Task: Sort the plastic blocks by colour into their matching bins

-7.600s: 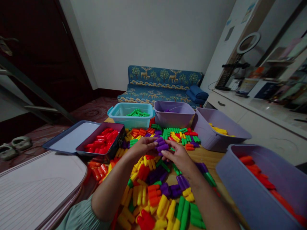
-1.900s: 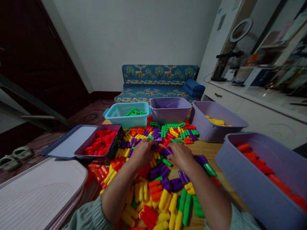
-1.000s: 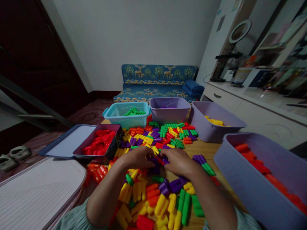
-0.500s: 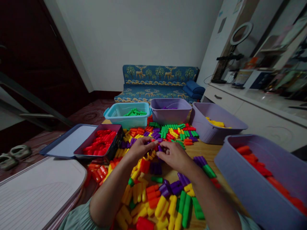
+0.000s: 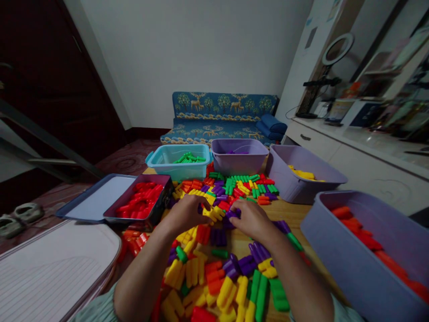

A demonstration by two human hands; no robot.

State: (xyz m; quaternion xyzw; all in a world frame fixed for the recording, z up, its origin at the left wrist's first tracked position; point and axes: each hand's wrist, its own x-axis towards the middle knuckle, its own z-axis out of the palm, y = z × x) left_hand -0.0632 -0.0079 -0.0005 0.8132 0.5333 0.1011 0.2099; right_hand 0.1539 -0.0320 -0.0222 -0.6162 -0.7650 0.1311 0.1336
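Observation:
My left hand [image 5: 189, 212] is over the block pile, its fingers curled round a small purple plastic block [image 5: 200, 208], mostly hidden by the fingers. Just beside its thumb lie yellow toy blocks [image 5: 214, 214]. To the right, my right hand [image 5: 250, 218] has thumb and fingers closed about another purple block [image 5: 230, 219], partly covered by the hand. Between the two hands a red block [image 5: 224, 205] shows. Loose and joined tube-shaped blocks in red, orange, yellow, green and purple are spread around both hands.
A turquoise bin [image 5: 181, 171] holds green blocks. Purple bins stand behind and at right: one with purple pieces [image 5: 239, 166], one with yellow [image 5: 295, 190], one with orange-red [image 5: 355, 250]. An open case [image 5: 161, 197] of red blocks is at left, near a white board [image 5: 60, 268].
My hands were close together over the pile; now they have drawn apart, the left one moving left. The yellow and red blocks between them have come into fuller view.

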